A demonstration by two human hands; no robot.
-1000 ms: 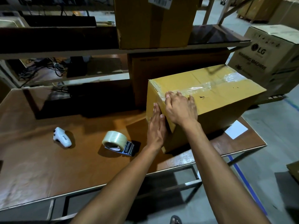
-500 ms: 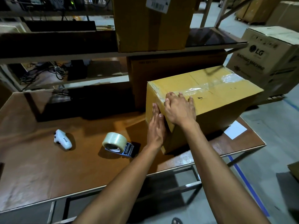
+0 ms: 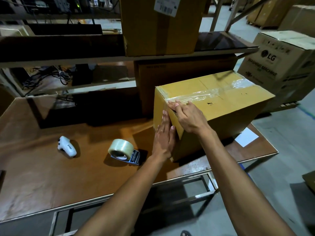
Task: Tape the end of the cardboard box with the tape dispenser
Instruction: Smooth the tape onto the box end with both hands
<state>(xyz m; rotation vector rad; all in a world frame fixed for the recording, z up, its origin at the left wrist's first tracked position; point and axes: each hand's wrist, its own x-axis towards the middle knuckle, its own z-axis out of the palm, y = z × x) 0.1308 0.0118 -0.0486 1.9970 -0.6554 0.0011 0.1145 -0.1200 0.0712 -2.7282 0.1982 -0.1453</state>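
A yellow cardboard box (image 3: 226,106) stands on the right part of the brown table (image 3: 51,171), with clear tape along its top seam. My left hand (image 3: 164,135) lies flat against the box's near end face, fingers straight. My right hand (image 3: 189,114) rests on the top near edge, fingertips pressing the tape end at the corner. The tape dispenser (image 3: 123,149), with a clear roll and a blue frame, lies on the table just left of my left wrist, held by nobody.
A white handheld device (image 3: 67,147) lies on the table to the left. Behind the box stand a dark carton (image 3: 170,74) and a shelf with another carton (image 3: 160,24). An LG box (image 3: 279,65) stands at right. A white paper (image 3: 246,137) lies by the table's right edge.
My right hand's fingertips slid up toward the top corner edge onto the tape. The left hand stays flat on the end face. The dispenser has not moved.
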